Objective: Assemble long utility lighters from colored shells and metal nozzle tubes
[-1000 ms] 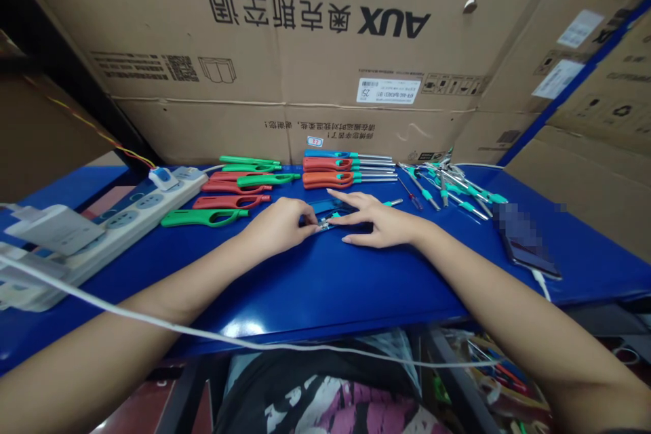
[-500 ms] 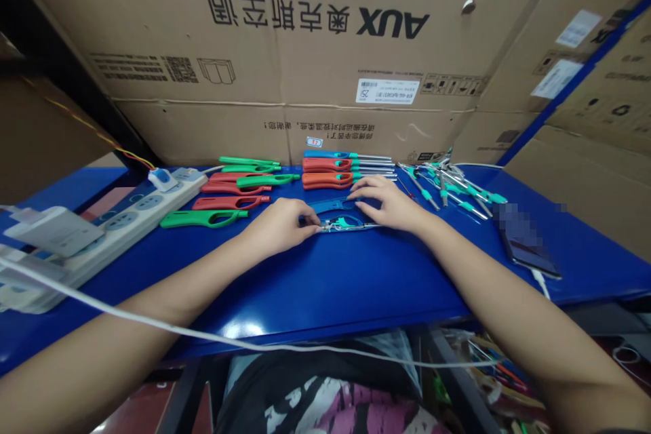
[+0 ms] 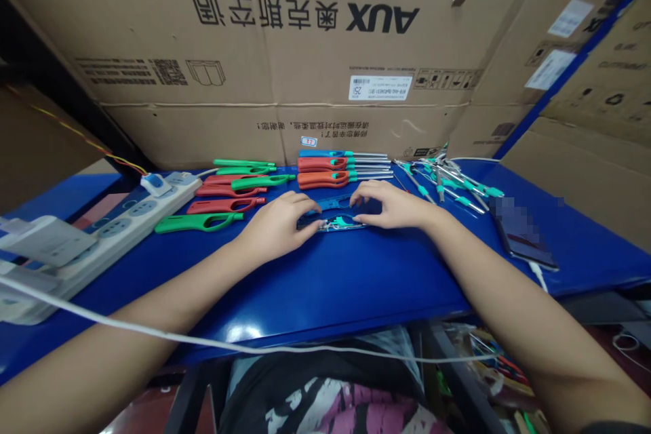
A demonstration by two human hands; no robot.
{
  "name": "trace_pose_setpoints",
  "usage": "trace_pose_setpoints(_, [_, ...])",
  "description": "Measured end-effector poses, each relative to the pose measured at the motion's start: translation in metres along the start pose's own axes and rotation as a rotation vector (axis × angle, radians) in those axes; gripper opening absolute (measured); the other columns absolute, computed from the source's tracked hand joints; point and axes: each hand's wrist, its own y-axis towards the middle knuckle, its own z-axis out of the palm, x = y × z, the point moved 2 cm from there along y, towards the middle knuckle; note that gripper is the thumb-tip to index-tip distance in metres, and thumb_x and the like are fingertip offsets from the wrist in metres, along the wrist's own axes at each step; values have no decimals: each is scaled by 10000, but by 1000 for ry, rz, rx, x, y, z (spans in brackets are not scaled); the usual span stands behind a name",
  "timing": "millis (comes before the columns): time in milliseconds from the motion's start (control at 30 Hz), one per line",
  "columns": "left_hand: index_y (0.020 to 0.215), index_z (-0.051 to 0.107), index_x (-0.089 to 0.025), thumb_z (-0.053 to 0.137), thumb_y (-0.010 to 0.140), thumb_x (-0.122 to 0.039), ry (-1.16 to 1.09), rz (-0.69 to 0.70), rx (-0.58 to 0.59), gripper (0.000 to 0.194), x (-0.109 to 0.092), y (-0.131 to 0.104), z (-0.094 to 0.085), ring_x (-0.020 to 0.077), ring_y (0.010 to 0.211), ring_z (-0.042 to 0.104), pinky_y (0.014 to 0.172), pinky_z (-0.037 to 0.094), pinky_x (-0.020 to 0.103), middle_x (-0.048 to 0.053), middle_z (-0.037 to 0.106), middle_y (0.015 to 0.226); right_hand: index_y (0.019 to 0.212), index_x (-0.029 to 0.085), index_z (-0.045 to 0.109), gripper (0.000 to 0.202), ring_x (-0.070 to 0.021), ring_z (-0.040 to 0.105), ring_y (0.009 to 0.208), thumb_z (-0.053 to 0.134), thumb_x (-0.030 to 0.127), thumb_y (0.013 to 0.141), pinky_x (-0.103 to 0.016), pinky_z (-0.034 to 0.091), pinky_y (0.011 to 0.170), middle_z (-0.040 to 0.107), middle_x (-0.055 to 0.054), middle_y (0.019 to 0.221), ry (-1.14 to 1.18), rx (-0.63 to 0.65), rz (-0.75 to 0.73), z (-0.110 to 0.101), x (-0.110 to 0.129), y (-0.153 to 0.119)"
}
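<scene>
An opened blue lighter half [image 3: 342,223] with turquoise and metal inner parts lies flat on the blue tabletop between my hands. Just behind it is a second blue casing half [image 3: 333,204], partly covered by my fingers. My left hand [image 3: 282,222] is curved round the left end of the opened lighter, thumb on its near side and fingers bent over the far side. At the right end, my right hand [image 3: 390,205] has its thumb against the opened half and its curled fingertips by the casing half behind.
Red and green lighter casings [image 3: 226,205] lie left. Assembled lighters [image 3: 325,180] are stacked behind. Metal-tubed turquoise inner parts [image 3: 447,180] are heaped right, near a phone [image 3: 523,234]. A power strip [image 3: 122,217] stands left, a white cable [image 3: 244,347] crosses in front, and cardboard [image 3: 305,88] backs the table.
My left thumb and index finger have parted from a pinch at the lighter's left end. My right thumb has come down to its right end. The view has shifted slightly.
</scene>
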Motion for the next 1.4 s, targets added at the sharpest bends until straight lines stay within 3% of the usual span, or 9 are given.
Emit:
trace_pose_setpoints(133, [1152,674,-182,566,948,-392,-46,77,53,313,-3,1,4,251,1061,645,935,511,377,85,720,1135,1078,196,638,390,-207,600,911,750,440,796,-383,508,849,658,-59,994,59,55,91,-5,-7,-4])
trace_pose_setpoints(400, [1144,677,-198,647,892,-298,-131,-39,136,273,1,0,10,248,1016,694,892,537,366,69,742,1112,1096,179,617,494,-196,592,925,778,484,743,-364,529,857,627,-64,1009,224,142,331,8,-23,-4])
trace_pose_setpoints(533, [1091,689,-187,669,873,-295,-198,-45,105,244,3,1,13,231,1000,701,903,536,345,65,750,1090,1139,179,624,495,-192,583,919,753,490,776,-355,518,841,615,-62,1009,194,146,278,6,-19,-4])
trace_pose_setpoints(700, [1099,682,-182,657,882,-329,-188,-4,81,263,1,0,12,230,1004,683,913,529,352,69,739,1078,1051,182,668,284,-169,567,844,682,396,864,-326,510,779,617,-48,935,167,-14,154,4,-13,0])
trace_pose_setpoints(833, [1124,674,-189,604,921,-406,-152,13,38,305,-1,-1,9,237,1034,652,929,520,366,79,717,1101,1058,189,677,176,-200,586,992,581,200,912,-387,498,923,603,-84,1059,35,-50,23,12,-12,3])
trace_pose_setpoints(1067, [1191,668,-182,507,978,-361,-52,66,20,321,0,1,8,261,1096,615,989,490,419,93,711,1155,943,190,644,67,-245,580,1016,603,199,890,-422,489,924,610,-101,1073,-176,-25,61,15,-6,5])
trace_pose_setpoints(1167, [1255,648,-180,490,985,-312,-9,94,-23,339,1,2,7,260,1165,594,1038,463,434,101,682,1251,921,189,607,55,-220,618,915,585,237,907,-386,511,848,644,-82,971,-84,-89,102,12,-1,6])
trace_pose_setpoints(1300, [1319,615,-179,525,977,-317,54,109,-109,379,5,2,2,282,1238,559,1071,432,472,115,647,1328,914,186,563,125,-157,662,611,557,310,922,-291,522,575,649,-41,837,301,-206,344,14,2,8])
trace_pose_setpoints(1400, [1279,641,-187,547,969,-322,47,117,-96,351,8,3,1,281,1171,600,1029,462,475,119,686,1255,908,178,571,171,-144,666,540,582,349,905,-274,534,514,642,-33,802,556,-204,465,18,3,10])
